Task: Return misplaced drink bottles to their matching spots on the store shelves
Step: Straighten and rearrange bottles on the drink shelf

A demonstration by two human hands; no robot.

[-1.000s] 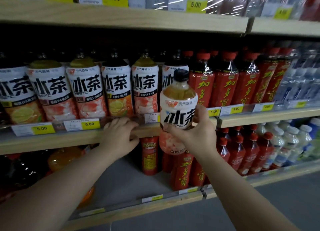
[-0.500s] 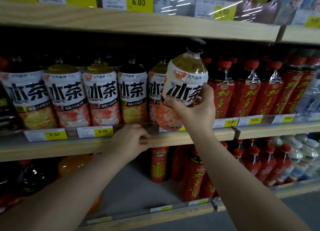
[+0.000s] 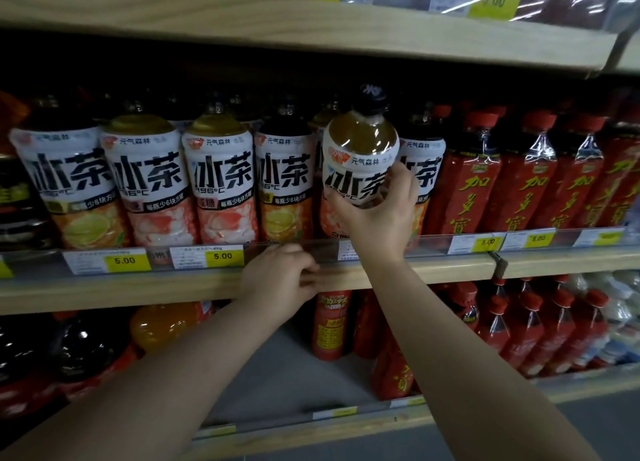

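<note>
One tea bottle (image 3: 360, 163) going into its slot on the middle shelf (image 3: 121, 291).
Your right hand (image 3: 381, 218) grips it round the middle, upright, in the gap among the matching tea bottles (image 3: 221, 183), left of the red bottles (image 3: 478, 187); your left hand (image 3: 280, 280) rests on the shelf edge, fingers loosely bent, holding nothing. Clear the price rail (image 3: 433, 244), set the base down flat, push it back level with its neighbours, front facing out.
</note>
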